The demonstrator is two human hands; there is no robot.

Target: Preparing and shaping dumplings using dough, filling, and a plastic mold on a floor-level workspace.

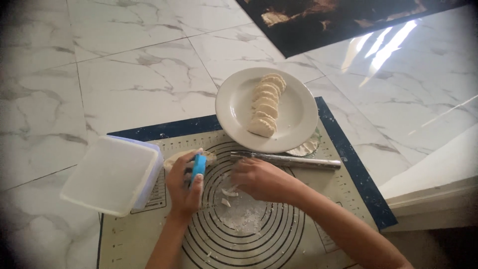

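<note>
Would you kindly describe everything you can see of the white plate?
The white plate is round, glossy, probably ceramic, with a broad rim. It sits upright on the far edge of the baking mat, partly over a thin dough round. A row of pale folded dumplings lies overlapping across its middle. The metal rolling pin lies just before it. Neither hand touches it.
</note>
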